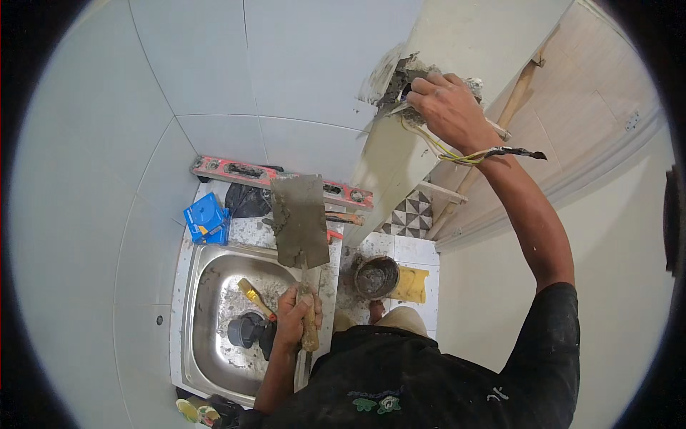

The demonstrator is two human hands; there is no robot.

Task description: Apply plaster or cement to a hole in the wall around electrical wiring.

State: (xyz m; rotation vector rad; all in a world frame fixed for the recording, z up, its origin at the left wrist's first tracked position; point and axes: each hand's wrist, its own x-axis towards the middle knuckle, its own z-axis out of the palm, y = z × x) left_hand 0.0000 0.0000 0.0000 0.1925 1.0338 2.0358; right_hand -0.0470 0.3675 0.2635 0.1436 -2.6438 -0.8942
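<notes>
L hand (291,317) grips trowel hdl (309,337), blade (300,222) fwd.

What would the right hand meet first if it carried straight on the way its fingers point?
Probably the rough, dark-grey mortar patch on the smooth cream-coloured wall, right by the right hand's fingertips. Depth is unclear; they may already touch it.

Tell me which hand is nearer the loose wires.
The right hand, raised at the mortar patch, with the wires beside it; the left hand is lower, holding the trowel.
</notes>
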